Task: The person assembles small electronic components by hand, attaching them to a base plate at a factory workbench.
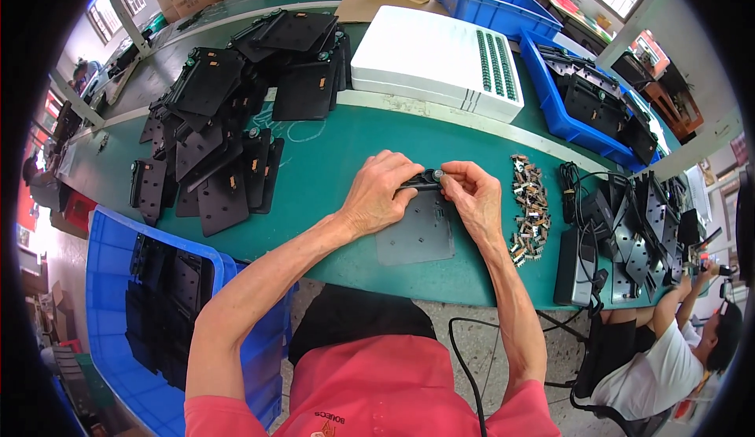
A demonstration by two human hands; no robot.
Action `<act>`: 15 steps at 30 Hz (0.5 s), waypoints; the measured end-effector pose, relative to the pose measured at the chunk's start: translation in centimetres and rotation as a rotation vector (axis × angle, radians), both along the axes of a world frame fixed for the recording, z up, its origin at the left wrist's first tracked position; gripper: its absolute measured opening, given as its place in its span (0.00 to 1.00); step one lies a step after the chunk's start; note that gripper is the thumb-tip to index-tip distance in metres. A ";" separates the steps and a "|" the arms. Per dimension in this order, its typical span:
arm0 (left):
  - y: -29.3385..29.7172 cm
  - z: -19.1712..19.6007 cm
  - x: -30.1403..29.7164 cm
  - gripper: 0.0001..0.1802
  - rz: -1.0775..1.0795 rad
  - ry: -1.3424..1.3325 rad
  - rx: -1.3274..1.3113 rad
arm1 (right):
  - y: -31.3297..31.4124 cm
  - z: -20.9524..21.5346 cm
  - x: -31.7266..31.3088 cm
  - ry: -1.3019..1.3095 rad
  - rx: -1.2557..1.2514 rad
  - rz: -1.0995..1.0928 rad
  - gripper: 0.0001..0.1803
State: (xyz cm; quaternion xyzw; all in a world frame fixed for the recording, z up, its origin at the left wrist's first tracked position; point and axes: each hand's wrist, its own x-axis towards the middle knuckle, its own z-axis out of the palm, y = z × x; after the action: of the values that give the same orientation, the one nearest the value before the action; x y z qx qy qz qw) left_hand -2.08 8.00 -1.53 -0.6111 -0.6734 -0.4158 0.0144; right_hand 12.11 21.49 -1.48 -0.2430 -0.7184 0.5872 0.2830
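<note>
A flat dark plate point(417, 236) lies on the green table in front of me, with a thick black bar along its far edge. My left hand point(381, 192) is closed round the left part of that bar, thumb on the near side. At the bar's right end sits a small round piece point(437, 175), pale and greenish. My right hand point(475, 200) pinches at this piece with thumb and fingertips, partly covering it. Right of my right hand, a heap of small metal-and-brown components point(531, 209) lies on the table.
Black plate assemblies point(208, 134) are piled at the left. A white foam block point(425, 56) with rows of small green parts stands behind. Blue crates point(550, 115) stand at back right and lower left. Black cables, an adapter point(576, 264) and a seated co-worker point(657, 366) are at right.
</note>
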 end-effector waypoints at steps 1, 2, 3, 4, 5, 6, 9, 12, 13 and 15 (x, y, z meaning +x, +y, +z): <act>0.0 0.0 0.0 0.18 0.003 -0.002 0.000 | -0.2 -0.1 -0.1 0.007 0.046 -0.028 0.09; 0.0 -0.1 0.0 0.18 0.003 0.001 -0.002 | -0.5 0.0 -0.2 0.005 0.046 -0.025 0.09; 0.0 -0.1 -0.1 0.18 0.002 0.003 -0.003 | -0.8 0.1 -0.2 -0.001 0.091 -0.044 0.08; 0.0 0.0 0.0 0.18 0.004 0.001 -0.003 | -1.0 0.2 -0.3 -0.007 0.136 -0.064 0.08; 0.0 0.0 0.0 0.18 0.002 -0.004 -0.006 | -1.2 0.2 -0.4 -0.009 0.136 -0.061 0.08; -0.1 0.1 0.0 0.18 -0.001 -0.010 -0.008 | -1.3 0.1 -0.5 -0.010 0.170 -0.076 0.08; -0.1 0.0 0.0 0.18 -0.001 -0.013 -0.002 | -1.9 0.2 -0.7 -0.009 0.231 -0.108 0.07; -0.1 0.3 0.1 0.19 0.000 0.000 -0.001 | -2.0 0.2 -0.8 -0.016 0.274 -0.133 0.07; -0.1 0.3 0.1 0.19 0.001 -0.001 -0.003 | -2.1 0.2 -0.8 -0.025 0.290 -0.137 0.07; -0.1 0.3 0.1 0.19 0.002 0.001 -0.005 | -2.1 0.4 -0.8 -0.030 0.315 -0.142 0.08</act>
State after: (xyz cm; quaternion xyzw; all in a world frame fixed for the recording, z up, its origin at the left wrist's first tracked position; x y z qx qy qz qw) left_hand -1.99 7.91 -1.22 -0.6106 -0.6751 -0.4137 0.0138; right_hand 11.35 19.34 -1.04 -0.2544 -0.7867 0.4422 0.3475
